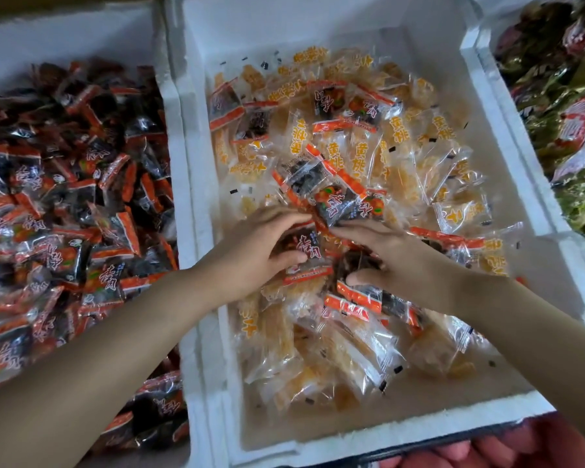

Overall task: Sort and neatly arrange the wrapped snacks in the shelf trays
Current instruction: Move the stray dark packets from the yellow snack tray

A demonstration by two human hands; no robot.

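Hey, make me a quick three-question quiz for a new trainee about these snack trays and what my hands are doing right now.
1. True or false: the middle tray holds only yellow peach packets.
2. The left hand and right hand each grip: A) dark red-edged packets, B) green packets, C) nothing.
3. Fill in: the neighbouring tray full of such dark packets lies to the ____ of the middle tray.
Key: 1 false; 2 A; 3 left.

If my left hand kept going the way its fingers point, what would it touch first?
Probably the dark orange-edged packet lying just ahead of the left hand, though depth is unclear.
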